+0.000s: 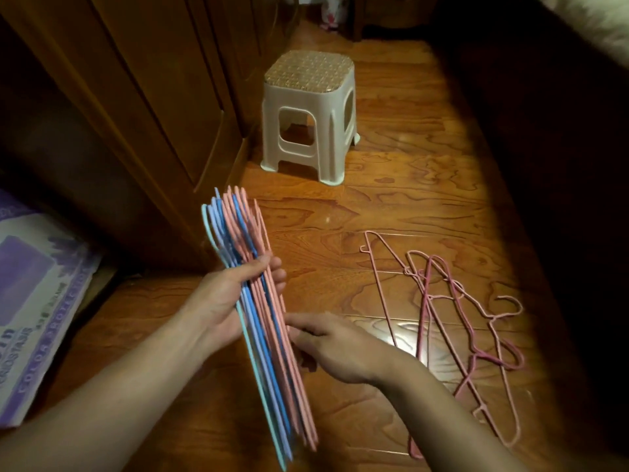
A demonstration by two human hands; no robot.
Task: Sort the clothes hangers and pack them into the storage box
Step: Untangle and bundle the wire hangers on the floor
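A stacked bundle of hangers (269, 352), pink, blue and pale teal, stands edge-on above the wooden floor. My left hand (224, 298) grips the bundle near its upper part, fingers curled over the pink side. My right hand (337, 349) touches the pink side lower down with its fingers extended. Several loose pink wire hangers (456, 321) lie tangled on the floor to the right. A purple and white cardboard box (37, 308) sits at the left edge, only partly in view.
A beige plastic stool (309, 117) stands on the floor ahead, next to a wooden wardrobe (143, 97) that runs along the left. A dark piece of furniture (561, 165) closes off the right side.
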